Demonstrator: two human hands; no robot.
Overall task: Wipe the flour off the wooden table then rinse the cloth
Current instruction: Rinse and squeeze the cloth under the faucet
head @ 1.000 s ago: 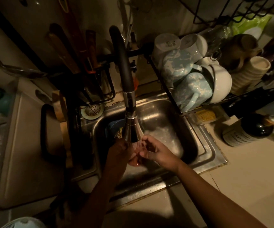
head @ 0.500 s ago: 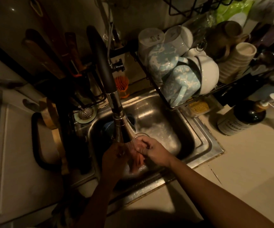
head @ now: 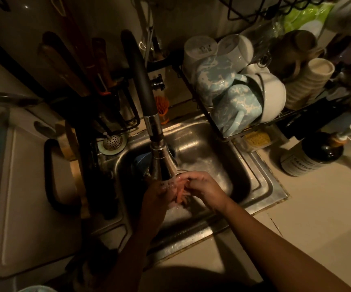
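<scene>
The 2 hands meet around a small pinkish cloth (head: pixel 180 196), bunched between them. The right hand (head: pixel 204 187) pinches its upper edge with curled fingers. The left hand (head: pixel 157 194) closes on the other side, though the dim light hides how its fingers lie. The cloth sits directly below the faucet head (head: pixel 162 165), near the front of the sink basin. It is held there, I judge, so the water runs through the fabric and drains straight down. This looks like the rinsing step; the wooden table is out of view.

The black faucet neck (head: pixel 137 70) arcs down from the far wall and ends just above the knuckles, leaving little headroom. Rubbing or wringing is best done low and toward the near side.

The sink (head: pixel 261 187) has steel walls on every side. Its near rim lies under the forearms. In the far left of the basin sits a blue item (head: pixel 142 163), too dark to identify.

On the right, a dish rack (head: pixel 229 135) loaded with pale blue mugs (head: pixel 233 108) overhangs the far right edge of the sink, so room is tight there. A dark bottle (head: pixel 311 154) lies on the counter to the right, well apart. Left of the sink are a strainer (head: pixel 112 142) and a pale board (head: pixel 29 207).
</scene>
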